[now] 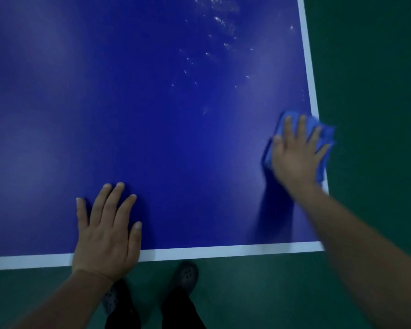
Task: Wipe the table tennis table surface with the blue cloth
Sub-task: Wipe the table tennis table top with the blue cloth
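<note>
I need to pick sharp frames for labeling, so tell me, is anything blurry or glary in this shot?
Head view: the right hand and the blue cloth under it are motion-blurred; the left hand, flat on the table, is sharp; glare speckles the table's far right part; overall dim, with the white edge lines bowed by the wide lens.

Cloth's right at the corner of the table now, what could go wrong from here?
The blue cloth already overhangs the table's white side line under the right hand; another outward stroke might drag it off onto the floor. Pale specks farther up the surface look unwiped and could be missed. The left hand, pressed flat, may leave prints.
</note>
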`<action>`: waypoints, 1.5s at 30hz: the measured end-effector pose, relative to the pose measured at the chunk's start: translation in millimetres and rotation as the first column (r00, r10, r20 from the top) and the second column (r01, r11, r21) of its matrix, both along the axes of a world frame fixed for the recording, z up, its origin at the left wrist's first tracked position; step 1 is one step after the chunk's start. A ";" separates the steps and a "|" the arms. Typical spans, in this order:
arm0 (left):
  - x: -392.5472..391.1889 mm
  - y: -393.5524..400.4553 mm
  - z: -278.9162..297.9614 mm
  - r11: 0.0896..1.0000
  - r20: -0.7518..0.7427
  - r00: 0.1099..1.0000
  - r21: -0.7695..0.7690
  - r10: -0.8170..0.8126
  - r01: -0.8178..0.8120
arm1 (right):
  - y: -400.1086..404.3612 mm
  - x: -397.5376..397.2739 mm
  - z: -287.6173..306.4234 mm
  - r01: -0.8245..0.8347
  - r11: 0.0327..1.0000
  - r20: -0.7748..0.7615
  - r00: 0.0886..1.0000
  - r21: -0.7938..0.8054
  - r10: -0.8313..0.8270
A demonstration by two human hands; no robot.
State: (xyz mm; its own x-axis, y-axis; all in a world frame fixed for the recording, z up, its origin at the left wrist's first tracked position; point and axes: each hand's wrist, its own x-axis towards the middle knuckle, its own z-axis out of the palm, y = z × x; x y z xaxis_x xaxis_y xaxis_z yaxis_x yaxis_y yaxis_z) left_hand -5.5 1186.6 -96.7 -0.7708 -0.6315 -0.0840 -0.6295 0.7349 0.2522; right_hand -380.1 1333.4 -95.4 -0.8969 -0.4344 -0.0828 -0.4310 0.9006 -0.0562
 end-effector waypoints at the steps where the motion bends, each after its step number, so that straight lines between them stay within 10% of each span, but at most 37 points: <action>1: -0.3 0.5 0.4 1.000 0.005 1.000 0.000 0.001 -0.001 | 5.5 39.6 -1.2 -0.106 0.994 -0.030 0.994 0.034 0.107; 6: -1.6 0.9 -0.5 1.000 0.001 1.000 -0.016 0.013 -0.013 | 52.1 133.4 2.1 -0.590 0.807 0.085 0.803 -0.027 0.590; 13: -4.1 0.5 -0.8 0.999 0.024 1.000 -0.033 0.005 -0.004 | -10.9 -78.8 -0.9 -0.155 0.987 0.083 0.985 0.042 0.151; 23: -5.4 2.8 2.8 0.999 0.058 0.998 -0.040 -0.006 0.008 | 143.1 91.6 2.4 -0.151 0.985 0.110 0.984 0.079 0.142; 27: -4.0 3.8 2.8 0.999 0.045 0.999 -0.044 -0.008 0.010 | 103.2 104.8 6.7 0.049 0.994 0.137 0.989 0.097 -0.062; 31: -3.2 4.2 2.6 0.999 0.054 0.998 -0.048 -0.012 0.015 | 32.3 135.1 7.2 -0.211 0.975 0.127 0.971 0.072 0.201; 38: -2.1 5.0 1.0 0.997 0.027 1.000 -0.074 -0.005 0.007 | -50.2 161.9 -3.5 -0.636 0.771 0.089 0.767 -0.026 0.636; 45: -10.0 16.8 0.6 0.942 0.024 0.948 -0.127 0.317 -0.311 | -145.6 144.2 -3.7 -0.987 0.136 0.053 0.132 -0.090 0.990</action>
